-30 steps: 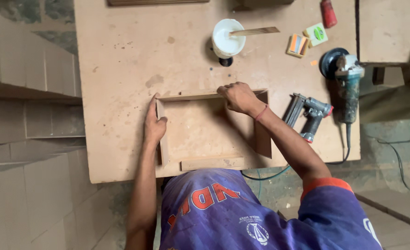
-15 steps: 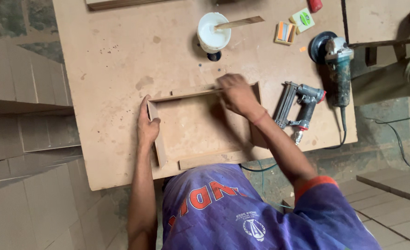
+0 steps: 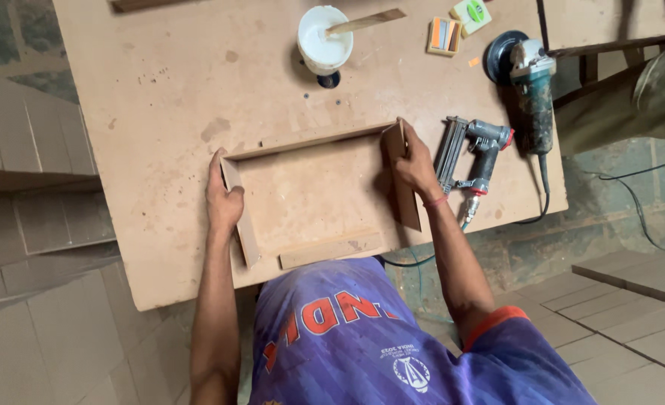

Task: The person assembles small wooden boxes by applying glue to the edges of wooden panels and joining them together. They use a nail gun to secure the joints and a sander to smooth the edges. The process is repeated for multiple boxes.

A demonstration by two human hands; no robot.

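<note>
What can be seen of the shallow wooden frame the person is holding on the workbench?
The wooden frame is a shallow rectangular box of brown fibreboard-like strips lying flat on the workbench. Thin side pieces stand on edge at the left, right and far sides; the near strip looks loose and short of the corners. The left hand presses the left side, and the right hand grips the right side. A nail gun lies just beyond its right side, apart.
</note>
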